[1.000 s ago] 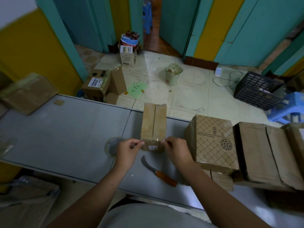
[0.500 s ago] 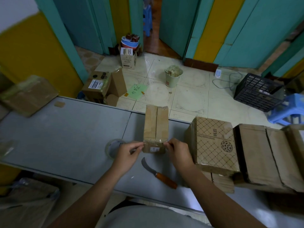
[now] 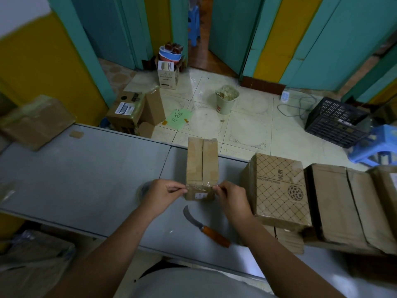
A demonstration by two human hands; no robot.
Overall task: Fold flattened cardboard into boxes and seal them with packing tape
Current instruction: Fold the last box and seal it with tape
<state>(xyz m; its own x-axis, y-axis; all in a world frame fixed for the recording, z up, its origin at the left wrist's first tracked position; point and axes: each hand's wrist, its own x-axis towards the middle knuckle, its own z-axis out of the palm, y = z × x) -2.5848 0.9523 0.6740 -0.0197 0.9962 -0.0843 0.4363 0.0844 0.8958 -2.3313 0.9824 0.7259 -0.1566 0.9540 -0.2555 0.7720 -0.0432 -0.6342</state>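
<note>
Standing by the long grey table (image 3: 86, 179), you first notice the finished boxes (image 3: 279, 190) piled at its right end. Just beside them, near the person's edge, sits the small box (image 3: 202, 164) being sealed, its top flaps shut and their seam running away from the person. The left hand (image 3: 164, 194) and right hand (image 3: 233, 198) flank its near end. A curved knife (image 3: 206, 229) with a wooden handle lies on the table just in front of the box, between the forearms and touched by neither. Each hand has thumb and forefinger pinched tight on one end of a clear tape strip (image 3: 200, 186) stretched across the near top edge, over the seam. To my eye the job now is to keep that strip taut and level, set its middle on the seam first, then rub outward and down both sides so that no wrinkle or bubble forms. A tape roll (image 3: 142, 190) peeks out behind the left hand, mostly hidden.
</note>
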